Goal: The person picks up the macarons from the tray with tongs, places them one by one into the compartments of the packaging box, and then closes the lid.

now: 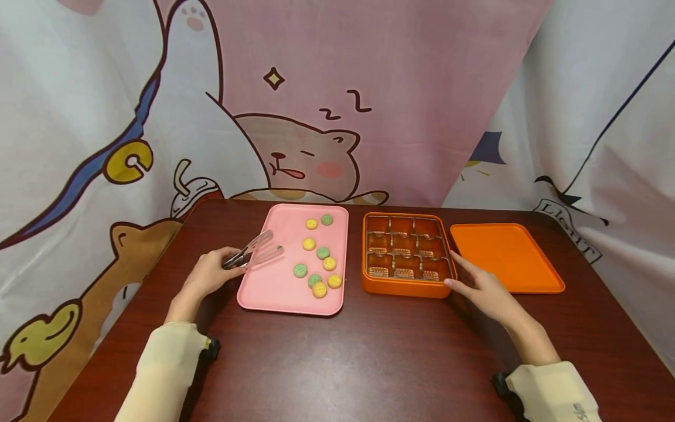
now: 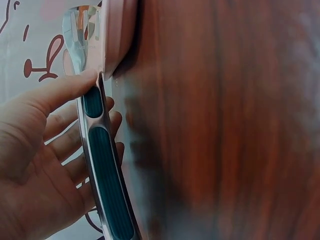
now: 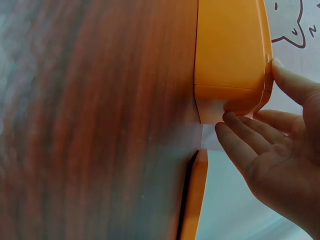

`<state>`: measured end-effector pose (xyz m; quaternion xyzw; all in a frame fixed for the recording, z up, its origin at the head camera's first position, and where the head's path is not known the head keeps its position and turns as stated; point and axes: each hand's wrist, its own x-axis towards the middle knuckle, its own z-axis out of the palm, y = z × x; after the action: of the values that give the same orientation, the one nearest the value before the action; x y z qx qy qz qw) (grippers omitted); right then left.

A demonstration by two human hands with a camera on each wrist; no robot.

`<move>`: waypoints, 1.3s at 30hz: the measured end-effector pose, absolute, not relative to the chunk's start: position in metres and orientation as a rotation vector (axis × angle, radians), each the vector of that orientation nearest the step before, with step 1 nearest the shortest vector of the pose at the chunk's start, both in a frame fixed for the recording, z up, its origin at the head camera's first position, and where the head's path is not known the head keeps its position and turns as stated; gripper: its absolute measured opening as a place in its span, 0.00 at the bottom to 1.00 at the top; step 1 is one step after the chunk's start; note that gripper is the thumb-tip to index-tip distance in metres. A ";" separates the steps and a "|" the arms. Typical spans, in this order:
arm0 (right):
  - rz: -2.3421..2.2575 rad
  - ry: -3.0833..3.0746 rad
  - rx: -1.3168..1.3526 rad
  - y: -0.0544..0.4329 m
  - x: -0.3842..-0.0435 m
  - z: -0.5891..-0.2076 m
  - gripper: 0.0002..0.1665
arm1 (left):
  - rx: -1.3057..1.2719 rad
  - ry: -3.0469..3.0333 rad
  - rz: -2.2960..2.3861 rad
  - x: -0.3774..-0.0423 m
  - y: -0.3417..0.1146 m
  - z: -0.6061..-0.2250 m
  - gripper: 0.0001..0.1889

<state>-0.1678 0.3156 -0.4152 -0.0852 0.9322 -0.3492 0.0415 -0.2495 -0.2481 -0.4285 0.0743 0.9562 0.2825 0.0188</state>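
My left hand [image 1: 213, 271] holds a pair of tongs [image 2: 107, 170] with teal grip inlays and clear tips, the thumb pressing on one arm. The tips stand apart over the left side of a pink tray [image 1: 274, 293]. Several yellow and green button-like discs lie on that tray, among them a yellow disc [image 1: 319, 289] and a green disc [image 1: 300, 270]. My right hand [image 1: 487, 291] touches the right front corner of an orange box [image 1: 406, 288], thumb at the rim and mostly straight fingers along the side. Inside the box is a clear divided insert [image 1: 404, 262] with several compartments.
A flat orange lid [image 1: 506, 258] lies right of the box, close behind my right hand. Everything rests on a dark reddish-brown table [image 1: 348, 363]. Along its far edge hangs a printed cloth [image 1: 411, 117] with cartoon animals, which also closes in both sides.
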 end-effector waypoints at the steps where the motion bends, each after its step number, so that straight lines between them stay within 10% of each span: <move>1: -1.069 2.850 -0.259 0.316 -0.167 -0.415 0.46 | 0.233 2.965 0.878 -0.249 -0.248 -0.428 0.26; 39: -1.081 2.849 -0.261 0.315 -0.169 -0.417 0.45 | 0.496 2.910 1.015 -0.237 -0.241 -0.422 0.21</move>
<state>-0.1690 0.3148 -0.4174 -0.0853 0.9307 -0.3532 0.0415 -0.2373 -0.2410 -0.4217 0.1589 0.9321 0.3252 0.0097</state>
